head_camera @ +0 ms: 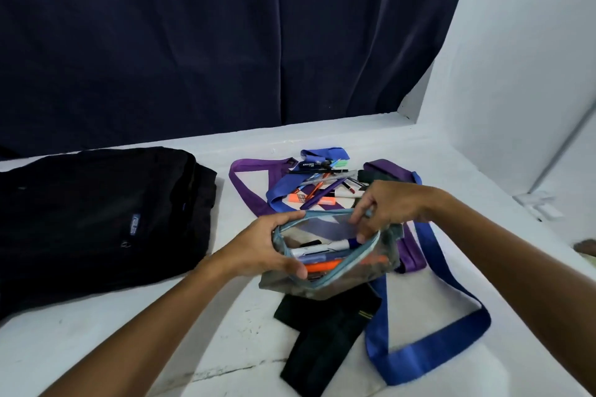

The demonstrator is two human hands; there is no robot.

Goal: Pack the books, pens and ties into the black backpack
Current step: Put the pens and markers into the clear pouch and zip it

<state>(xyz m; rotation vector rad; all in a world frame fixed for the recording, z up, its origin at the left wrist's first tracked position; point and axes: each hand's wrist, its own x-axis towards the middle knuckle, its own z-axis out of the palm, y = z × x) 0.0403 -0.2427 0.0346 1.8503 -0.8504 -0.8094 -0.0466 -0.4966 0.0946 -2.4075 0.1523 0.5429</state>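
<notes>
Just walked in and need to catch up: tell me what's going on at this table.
A person is filling a clear zip pouch with a light blue zipper. The left hand holds its open mouth; the right hand pinches the far rim. Markers already lie inside. More loose pens and highlighters sit behind on the white table, among purple, blue and black ties. The black backpack lies flat at the left, untouched.

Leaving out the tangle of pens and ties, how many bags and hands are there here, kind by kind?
black backpack: 1
clear zip pouch: 1
Hands at the pouch: 2 (left hand, right hand)
Total: 4
</notes>
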